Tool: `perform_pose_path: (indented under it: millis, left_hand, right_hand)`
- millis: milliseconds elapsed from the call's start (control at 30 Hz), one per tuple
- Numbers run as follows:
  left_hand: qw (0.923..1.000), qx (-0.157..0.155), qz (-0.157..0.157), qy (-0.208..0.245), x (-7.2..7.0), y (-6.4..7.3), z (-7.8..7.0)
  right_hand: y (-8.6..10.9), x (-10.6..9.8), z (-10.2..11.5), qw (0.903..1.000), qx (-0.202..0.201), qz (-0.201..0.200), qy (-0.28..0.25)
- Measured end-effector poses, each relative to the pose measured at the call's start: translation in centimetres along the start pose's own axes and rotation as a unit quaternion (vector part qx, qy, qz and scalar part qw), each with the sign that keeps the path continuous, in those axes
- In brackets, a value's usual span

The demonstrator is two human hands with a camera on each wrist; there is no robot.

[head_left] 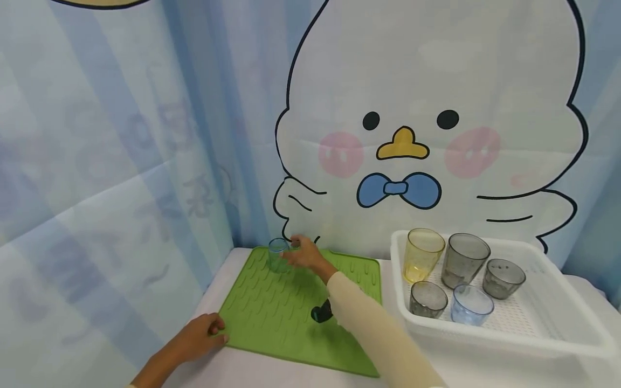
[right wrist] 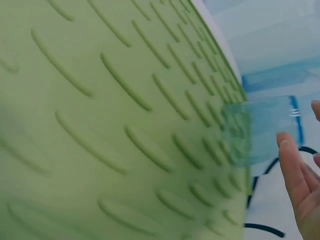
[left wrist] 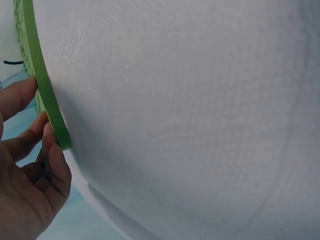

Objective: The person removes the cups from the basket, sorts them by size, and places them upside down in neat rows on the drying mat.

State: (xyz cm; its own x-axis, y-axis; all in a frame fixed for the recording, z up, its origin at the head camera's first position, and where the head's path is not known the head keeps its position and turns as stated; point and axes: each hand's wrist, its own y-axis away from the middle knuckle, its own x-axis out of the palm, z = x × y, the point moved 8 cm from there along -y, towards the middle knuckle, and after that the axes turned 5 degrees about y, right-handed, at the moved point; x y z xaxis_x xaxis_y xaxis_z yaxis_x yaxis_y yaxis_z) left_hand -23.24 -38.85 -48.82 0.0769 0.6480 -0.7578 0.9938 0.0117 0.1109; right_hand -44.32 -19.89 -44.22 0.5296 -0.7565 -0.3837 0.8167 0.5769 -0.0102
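A clear blue drinking glass (head_left: 278, 255) stands upright at the far left corner of the green ridged mat (head_left: 271, 312). My right hand (head_left: 304, 253) is just right of it, fingers extended; in the right wrist view a fingertip overlaps the rim end of the glass (right wrist: 262, 131), and part of the hand (right wrist: 302, 182) is cut off by the frame. At the mat's near left corner is my left hand (head_left: 198, 338). Its fingertips touch the mat's edge (left wrist: 47, 97) in the left wrist view, the lower fingers of the hand (left wrist: 30, 180) loosely bent.
On the right, a white plastic basket (head_left: 572, 337) holds a yellow glass (head_left: 423, 256), a tall grey glass (head_left: 464, 261), two short grey glasses and a short blue glass (head_left: 471, 306). A small black object (head_left: 322, 312) shows beside my right sleeve. A printed curtain (head_left: 402, 64) hangs behind the table.
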Motion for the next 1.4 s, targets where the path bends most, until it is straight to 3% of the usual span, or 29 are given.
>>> perform_pose_path:
  millis: [200, 400, 700, 967, 1200, 1400]
  left_hand:
    - [0.9995, 0.023, 0.021, 0.005, 0.2, -0.1, -0.5]
    - [0.9995, 0.02, 0.025, 0.004, 0.1, 0.0, -0.6]
    - [0.9993, 0.022, 0.031, 0.003, 0.3, -0.1, -0.2]
    - [0.9978, 0.024, 0.06, 0.013, 0.5, -0.1, -0.2]
    - [0.9989, -0.002, 0.045, 0.008, 0.6, 0.1, 0.2]
    - [0.9982, -0.002, 0.055, 0.024, 0.9, -0.4, -0.1]
  right_hand:
    - [1.4, -2.5, 1.2, 0.9996, -0.001, -0.011, 0.027]
    - [2.8, -3.7, 2.6, 0.9973, -0.023, 0.018, 0.067]
    - [6.5, -5.6, 4.7, 0.9863, -0.068, 0.048, 0.142]
    - [10.8, -7.0, 5.8, 0.9804, -0.1, 0.072, 0.153]
    - [14.9, -7.6, 5.8, 0.9751, -0.15, 0.102, 0.128]
    - [19.2, -10.3, 4.8, 0.978, -0.145, 0.09, 0.12]
